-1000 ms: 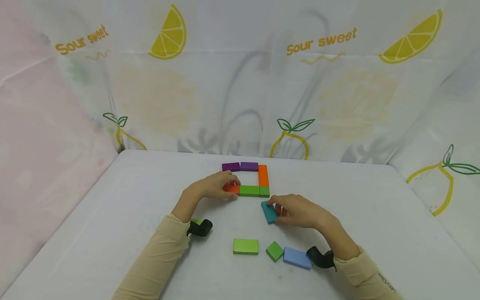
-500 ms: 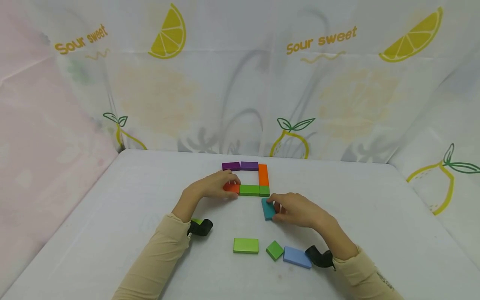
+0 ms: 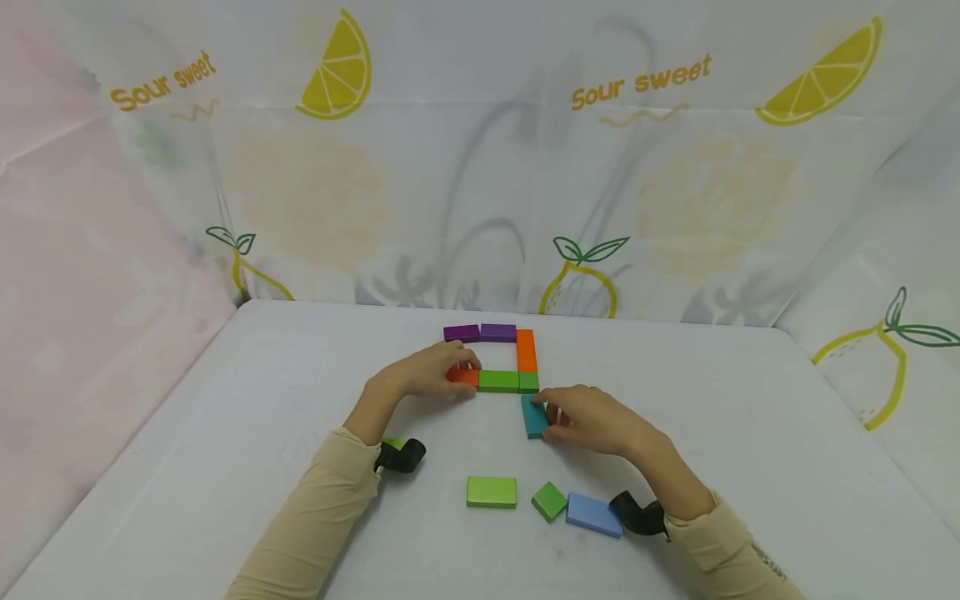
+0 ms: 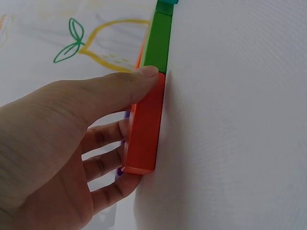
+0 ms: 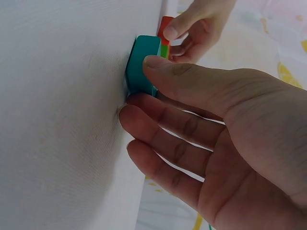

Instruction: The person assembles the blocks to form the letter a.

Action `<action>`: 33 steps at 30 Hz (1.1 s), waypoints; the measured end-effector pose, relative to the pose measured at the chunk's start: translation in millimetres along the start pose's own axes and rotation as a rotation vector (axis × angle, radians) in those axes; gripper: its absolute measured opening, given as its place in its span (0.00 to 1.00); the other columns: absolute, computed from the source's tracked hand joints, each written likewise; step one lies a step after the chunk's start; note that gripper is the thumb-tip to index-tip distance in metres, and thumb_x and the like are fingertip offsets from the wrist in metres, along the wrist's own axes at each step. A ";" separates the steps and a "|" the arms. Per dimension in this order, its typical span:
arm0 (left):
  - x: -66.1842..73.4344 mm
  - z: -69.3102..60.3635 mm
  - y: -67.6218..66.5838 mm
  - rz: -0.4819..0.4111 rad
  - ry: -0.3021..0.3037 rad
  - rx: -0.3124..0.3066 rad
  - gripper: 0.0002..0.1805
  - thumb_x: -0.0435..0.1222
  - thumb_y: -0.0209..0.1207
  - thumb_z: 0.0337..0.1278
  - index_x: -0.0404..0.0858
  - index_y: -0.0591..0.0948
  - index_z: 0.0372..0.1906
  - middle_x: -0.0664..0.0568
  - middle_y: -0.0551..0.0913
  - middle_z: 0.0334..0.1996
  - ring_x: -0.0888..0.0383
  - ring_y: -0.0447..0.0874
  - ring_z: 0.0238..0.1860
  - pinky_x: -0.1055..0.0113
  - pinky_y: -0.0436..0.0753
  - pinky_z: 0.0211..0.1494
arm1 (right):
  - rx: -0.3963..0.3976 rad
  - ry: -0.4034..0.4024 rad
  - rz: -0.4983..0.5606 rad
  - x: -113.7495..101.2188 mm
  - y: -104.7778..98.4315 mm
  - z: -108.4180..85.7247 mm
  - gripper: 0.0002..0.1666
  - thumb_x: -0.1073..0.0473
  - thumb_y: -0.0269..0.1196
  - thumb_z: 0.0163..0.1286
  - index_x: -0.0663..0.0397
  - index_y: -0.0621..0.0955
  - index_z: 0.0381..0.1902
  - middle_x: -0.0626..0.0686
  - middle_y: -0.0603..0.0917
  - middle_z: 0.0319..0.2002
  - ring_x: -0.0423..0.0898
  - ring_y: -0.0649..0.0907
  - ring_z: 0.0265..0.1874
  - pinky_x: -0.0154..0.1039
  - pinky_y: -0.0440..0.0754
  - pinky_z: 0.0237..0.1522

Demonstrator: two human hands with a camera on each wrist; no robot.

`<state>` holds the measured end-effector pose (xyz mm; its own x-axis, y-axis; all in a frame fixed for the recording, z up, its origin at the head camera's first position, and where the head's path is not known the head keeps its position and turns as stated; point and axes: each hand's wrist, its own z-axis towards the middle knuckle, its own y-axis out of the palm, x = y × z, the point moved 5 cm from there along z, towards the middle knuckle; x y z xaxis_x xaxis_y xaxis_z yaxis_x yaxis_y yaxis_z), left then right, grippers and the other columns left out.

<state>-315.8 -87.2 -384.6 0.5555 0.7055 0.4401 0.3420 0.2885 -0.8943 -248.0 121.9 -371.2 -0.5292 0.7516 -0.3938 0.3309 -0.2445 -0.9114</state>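
The left hand (image 4: 57, 124) holds a glossy red rectangular block (image 4: 146, 124) along a white surface (image 4: 235, 129), thumb at the end that meets a glossy green rectangular block (image 4: 158, 40).

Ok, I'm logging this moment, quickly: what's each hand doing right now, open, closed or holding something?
Left hand: holding the red-orange block between thumb and fingers.
Right hand: pinching the teal block.

My white table (image 3: 750, 400) supports a teal block (image 3: 533, 417). From it: orange block (image 3: 527, 351) at 12 o'clock; purple blocks (image 3: 498, 333), 11; red block (image 3: 466, 378), 10; lime block (image 3: 491, 492), 7; diamond-set green block (image 3: 550, 501), 6; blue block (image 3: 593, 514), 5.
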 end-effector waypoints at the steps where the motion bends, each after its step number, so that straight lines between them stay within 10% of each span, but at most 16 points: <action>1: -0.2 0.1 0.0 0.000 -0.001 0.000 0.19 0.44 0.62 0.56 0.41 0.78 0.52 0.50 0.75 0.40 0.57 0.69 0.42 0.67 0.71 0.46 | 0.000 -0.002 -0.001 0.1 0.1 0.1 0.25 0.56 0.66 0.61 0.55 0.77 0.56 0.43 0.81 0.33 0.37 0.76 0.31 0.30 0.75 0.35; 33: 1.4 -1.0 -0.6 -0.005 0.004 0.005 0.18 0.43 0.61 0.57 0.41 0.79 0.51 0.51 0.74 0.39 0.57 0.69 0.41 0.67 0.70 0.45 | 0.012 -0.027 -0.050 0.1 3.1 2.8 0.27 0.57 0.64 0.64 0.58 0.75 0.60 0.43 0.80 0.35 0.37 0.75 0.32 0.32 0.77 0.38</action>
<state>-314.5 -87.1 -383.4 0.5568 0.7012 0.4453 0.3417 0.2953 -0.8922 -249.3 119.5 -374.4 -0.5657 0.7463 -0.3508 0.2942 -0.2148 -0.9313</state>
